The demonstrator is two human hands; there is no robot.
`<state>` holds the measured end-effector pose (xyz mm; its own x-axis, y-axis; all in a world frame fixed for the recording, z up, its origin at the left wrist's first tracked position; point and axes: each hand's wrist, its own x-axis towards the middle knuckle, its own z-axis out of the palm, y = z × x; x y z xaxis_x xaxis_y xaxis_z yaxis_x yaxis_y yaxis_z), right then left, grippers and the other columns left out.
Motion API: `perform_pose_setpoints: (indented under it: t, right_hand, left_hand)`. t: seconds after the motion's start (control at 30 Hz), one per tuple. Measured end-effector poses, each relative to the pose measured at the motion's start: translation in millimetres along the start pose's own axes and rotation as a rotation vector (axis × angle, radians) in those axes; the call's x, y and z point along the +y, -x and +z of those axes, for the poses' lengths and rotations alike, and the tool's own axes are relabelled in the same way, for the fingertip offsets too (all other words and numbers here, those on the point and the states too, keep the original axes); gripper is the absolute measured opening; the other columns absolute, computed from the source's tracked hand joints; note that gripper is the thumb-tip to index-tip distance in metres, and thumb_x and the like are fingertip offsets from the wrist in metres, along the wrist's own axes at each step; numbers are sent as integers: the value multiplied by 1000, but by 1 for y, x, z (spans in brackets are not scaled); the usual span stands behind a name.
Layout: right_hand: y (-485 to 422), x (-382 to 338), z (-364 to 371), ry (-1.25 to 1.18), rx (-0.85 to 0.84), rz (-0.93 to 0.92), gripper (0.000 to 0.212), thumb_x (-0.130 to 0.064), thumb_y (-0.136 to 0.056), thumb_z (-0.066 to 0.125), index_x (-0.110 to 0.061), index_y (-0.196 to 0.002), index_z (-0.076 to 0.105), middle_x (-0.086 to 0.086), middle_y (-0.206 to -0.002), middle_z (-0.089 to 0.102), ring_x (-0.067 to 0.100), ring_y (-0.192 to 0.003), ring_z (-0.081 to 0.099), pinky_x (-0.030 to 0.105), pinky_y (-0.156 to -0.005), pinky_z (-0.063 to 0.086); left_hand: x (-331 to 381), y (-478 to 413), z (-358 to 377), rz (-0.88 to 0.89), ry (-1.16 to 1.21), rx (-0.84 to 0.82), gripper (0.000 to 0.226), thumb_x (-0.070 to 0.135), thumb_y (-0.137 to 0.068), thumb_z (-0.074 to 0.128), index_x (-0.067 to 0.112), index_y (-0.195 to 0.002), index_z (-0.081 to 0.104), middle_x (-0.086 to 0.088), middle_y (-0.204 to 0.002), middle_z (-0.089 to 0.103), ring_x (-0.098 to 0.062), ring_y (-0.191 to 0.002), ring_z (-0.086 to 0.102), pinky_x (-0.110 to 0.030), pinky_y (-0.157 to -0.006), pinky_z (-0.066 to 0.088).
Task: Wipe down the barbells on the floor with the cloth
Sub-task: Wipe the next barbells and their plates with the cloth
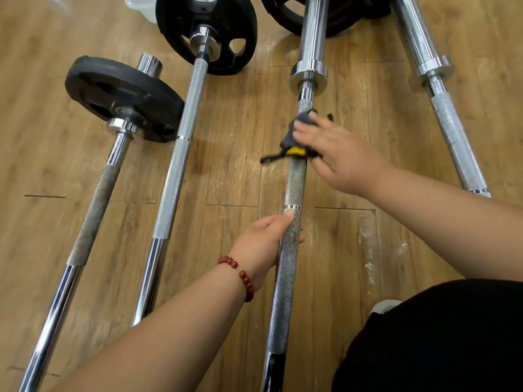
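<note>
- Your right hand (336, 154) presses a dark grey cloth with a yellow patch (294, 137) onto the knurled chrome barbell third from the left (294, 190), just below its collar; fingers spread flat over the cloth, not wrapped round the shaft.
- Your left hand (266, 239) grips the same shaft nearer to you, fingers closed round the knurling, thumb tip at the smooth ring mark.
- Barbells lie side by side on the wooden plank floor (226, 176), running away from you: a dull, grimy-gripped bar with a black plate (93, 210) at far left, a cleaner knurled bar with a black plate (175, 171) beside it, a chrome bar with no plate showing (450, 131) at right.
- Risk: a loose cloth tail hangs off the left of the shaft; it may drag on the floor and pick up grit.
- Risk: a flat palm reaches only the top of the shaft; the underside likely stays dirty unless you wrap the cloth or roll the bar.
- Risk: if your left grip slackens, the bar may roll under the wiping pressure.
- Around: white powdery smears (368, 250) on the floor right of the bar; your dark-clothed knee (441, 335) at lower right crowds the near end.
- Stacked black plates (334, 15) at the far edge block the sleeve end.
</note>
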<state>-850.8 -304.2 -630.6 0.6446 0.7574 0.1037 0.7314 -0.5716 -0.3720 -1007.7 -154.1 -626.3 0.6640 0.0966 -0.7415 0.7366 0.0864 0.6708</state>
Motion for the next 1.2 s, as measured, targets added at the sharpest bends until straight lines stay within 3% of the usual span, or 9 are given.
perform_pose_setpoints:
  t: [0.07,0.27,0.43,0.6,0.77,0.93,1.0,1.1,1.2]
  right_hand:
    - [-4,-9,1,19,3,71,56,-27,-88,34,-6,-139,47,10,-148,42,35,-142,27,52,-112,32]
    - [17,-17,8,145,-31,-279,52,-43,-93,42,-10,-128,60,9,-139,53,33,-136,39,47,-101,41]
    - [-9,-9,5,46,71,57,41,-35,-98,47,-10,-128,59,11,-148,42,34,-142,28,46,-111,31]
    - [7,-3,12,62,17,-396,38,-25,-96,44,-4,-122,63,11,-129,61,33,-129,49,44,-103,41]
    - [-26,9,-6,58,62,-24,39,-20,-99,43,-2,-131,55,13,-142,49,35,-138,35,50,-106,41]
    - [7,0,21,56,113,-226,43,-25,-96,44,0,-128,58,15,-134,57,36,-132,44,51,-98,47]
    - [6,2,22,52,141,-206,43,-27,-95,49,-4,-131,56,13,-133,58,34,-130,47,50,-97,47]
    - [-8,3,15,151,179,-170,52,-39,-88,54,-15,-133,56,14,-142,46,33,-132,40,52,-100,39]
    - [-21,10,10,202,98,-91,53,-53,-87,44,-25,-131,58,13,-154,31,37,-144,18,63,-112,13]
  left_hand:
    - [0,1,2,12,-2,14,33,39,-93,55,11,-105,67,1,-93,74,-12,-89,71,-37,-89,53]
    - [-1,2,4,22,-23,43,28,42,-92,56,17,-96,69,2,-86,75,-15,-87,71,-40,-88,53]
    - [3,4,4,19,-24,44,26,39,-93,56,17,-92,69,1,-86,75,-18,-90,70,-44,-91,52]
    - [2,6,5,23,-34,47,26,40,-93,56,18,-94,69,2,-86,75,-14,-87,71,-41,-90,53]
    - [8,6,5,10,-21,27,25,36,-94,55,14,-94,69,0,-87,75,-14,-85,71,-35,-85,55]
    - [11,2,7,24,0,47,18,31,-93,58,16,-95,67,-1,-92,74,-14,-86,71,-36,-85,54]
    - [16,-3,10,63,-25,67,27,37,-90,62,17,-107,66,2,-92,74,-12,-89,70,-40,-88,54]
    - [24,-9,17,84,-44,112,53,42,-87,64,14,-132,53,9,-89,73,-7,-89,69,-41,-88,55]
    - [27,-13,20,94,-43,162,52,39,-89,63,15,-133,51,8,-86,73,-7,-88,69,-39,-86,56]
